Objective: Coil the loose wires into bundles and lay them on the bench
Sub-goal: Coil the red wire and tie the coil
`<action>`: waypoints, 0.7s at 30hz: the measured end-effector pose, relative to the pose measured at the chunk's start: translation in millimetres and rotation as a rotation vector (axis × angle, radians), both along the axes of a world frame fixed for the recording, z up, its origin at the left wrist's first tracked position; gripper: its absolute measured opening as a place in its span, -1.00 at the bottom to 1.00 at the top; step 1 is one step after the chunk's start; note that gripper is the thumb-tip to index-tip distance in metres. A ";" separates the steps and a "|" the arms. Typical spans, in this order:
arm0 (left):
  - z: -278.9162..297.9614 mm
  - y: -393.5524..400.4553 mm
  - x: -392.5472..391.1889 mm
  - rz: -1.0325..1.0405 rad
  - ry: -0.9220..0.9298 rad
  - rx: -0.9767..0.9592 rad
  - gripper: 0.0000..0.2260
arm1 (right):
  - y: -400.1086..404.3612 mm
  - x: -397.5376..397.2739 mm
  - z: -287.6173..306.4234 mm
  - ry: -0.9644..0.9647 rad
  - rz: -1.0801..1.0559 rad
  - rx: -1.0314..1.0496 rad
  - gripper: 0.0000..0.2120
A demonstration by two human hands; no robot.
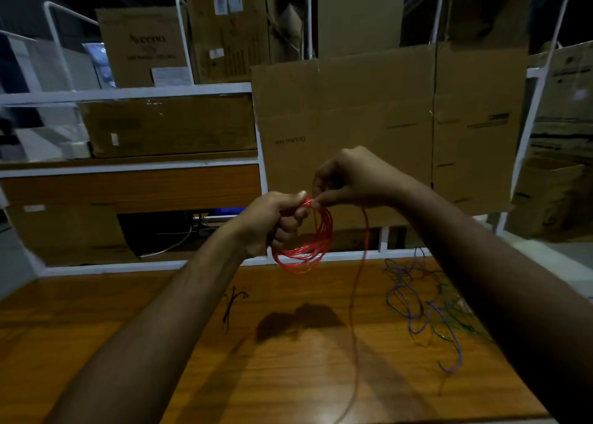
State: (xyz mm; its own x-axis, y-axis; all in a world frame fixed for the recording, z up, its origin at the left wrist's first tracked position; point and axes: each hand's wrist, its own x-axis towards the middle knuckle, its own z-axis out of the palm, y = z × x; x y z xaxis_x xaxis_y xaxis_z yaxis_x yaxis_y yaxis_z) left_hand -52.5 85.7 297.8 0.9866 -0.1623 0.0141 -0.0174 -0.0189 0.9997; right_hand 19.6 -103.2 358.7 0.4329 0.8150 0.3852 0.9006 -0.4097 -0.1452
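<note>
Mid-coil, held up above the brown wooden counter [288, 359]. Left hand [272, 221] curled tight around a bundle of thin red wire loops [308, 247] hanging below the fist. Right hand [349, 179] pinching the same red wire at the top of the loops, feeding the loose tail [356, 311] that trails down across the counter. Likely to slip: loops springing open if the left grip loosens. Also a snag risk, with the tail running near the tangle of loose purple and green wires [426, 308] on the right. Small black ties [232, 301] lying apart, left of the tail.
</note>
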 end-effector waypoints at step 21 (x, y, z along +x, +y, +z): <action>11.4 25.3 3.3 0.115 -0.228 -0.640 -0.62 | -19.1 -5.1 -181.5 1.039 -0.339 0.992 -0.85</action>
